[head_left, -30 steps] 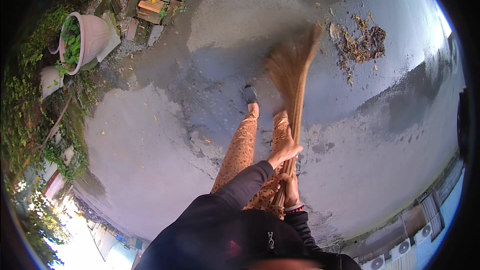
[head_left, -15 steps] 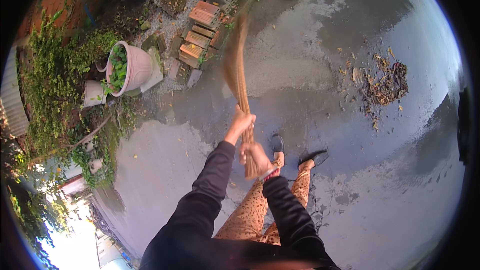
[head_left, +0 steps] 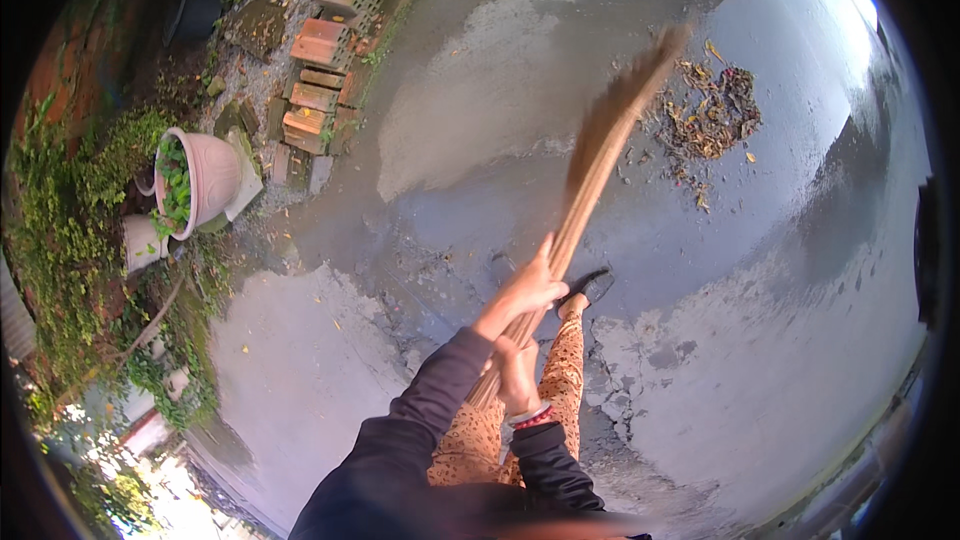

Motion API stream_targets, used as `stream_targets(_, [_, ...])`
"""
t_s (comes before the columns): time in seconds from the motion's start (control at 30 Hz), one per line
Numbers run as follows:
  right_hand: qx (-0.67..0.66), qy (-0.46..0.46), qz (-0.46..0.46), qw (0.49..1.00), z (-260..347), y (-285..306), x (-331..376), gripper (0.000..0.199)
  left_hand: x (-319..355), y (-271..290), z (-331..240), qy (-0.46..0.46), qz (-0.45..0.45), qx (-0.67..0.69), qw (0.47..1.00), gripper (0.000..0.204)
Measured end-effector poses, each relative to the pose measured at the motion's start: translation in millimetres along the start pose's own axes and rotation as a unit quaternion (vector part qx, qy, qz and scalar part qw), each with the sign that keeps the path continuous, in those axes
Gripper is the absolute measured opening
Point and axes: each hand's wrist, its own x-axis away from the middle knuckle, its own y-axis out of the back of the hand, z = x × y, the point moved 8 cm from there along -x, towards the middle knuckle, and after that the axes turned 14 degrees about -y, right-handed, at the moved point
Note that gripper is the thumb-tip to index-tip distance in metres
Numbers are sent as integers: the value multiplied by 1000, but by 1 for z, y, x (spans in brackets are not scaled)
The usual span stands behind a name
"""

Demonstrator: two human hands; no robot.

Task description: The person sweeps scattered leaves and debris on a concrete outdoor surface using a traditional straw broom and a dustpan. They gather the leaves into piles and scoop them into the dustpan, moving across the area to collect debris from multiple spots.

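Observation:
A long straw broom (head_left: 597,172) slants up and to the right from my body, its brushy end blurred by motion. My left hand (head_left: 528,292) is closed around the handle part farther up, with the index finger laid along it. Lower down, near the butt end, my right hand (head_left: 516,376) is wrapped round the same broom. The broom's tip reaches just beside a pile of dry leaves (head_left: 712,112) on the wet concrete, at the upper right. Whether the tip touches the ground I cannot tell.
Stacked orange bricks (head_left: 318,70) edge the concrete (head_left: 300,340) at the upper left. A pale pink planter (head_left: 210,180) with green leaves stands beside them, and bushes (head_left: 60,250) grow at the far left. One dark shoe (head_left: 597,285) of mine shows below the broom.
The broom has swung from nearly upright to the right, its tip now close to the leaf pile. Both hands have kept their hold. The whole view has shifted as well.

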Motion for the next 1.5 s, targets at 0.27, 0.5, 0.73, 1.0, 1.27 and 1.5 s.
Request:
stream_targets(0.27, [76, -112, 231, 964, 69, -84, -99, 15, -55, 172, 6, -33, -329, 23, 943, 52])
stream_targets(0.5, [-29, -113, 199, 973, 165, 83, -131, 16, -211, 24, 3, -62, -245, -13, 967, 32])
stream_targets(0.73, [-107, 29, 9, 994, 201, 211, 14, 15, -193, -224, -78, -19, -10, -22, 1000, 104])
stream_targets(1.0, [169, -46, -22, 984, 128, 158, 123, 62, -27, -175, -82, -59, -118, 220, 967, 71])
stream_targets(1.27, [87, -132, 25, 987, 162, 228, 93, 31, -61, -215, -28, 82, -185, 237, 950, 13])
stream_targets(1.5, [22, 37, -54, 998, 268, 348, 166, 22, -149, -402, -123, 0, -22, 304, 952, 51])
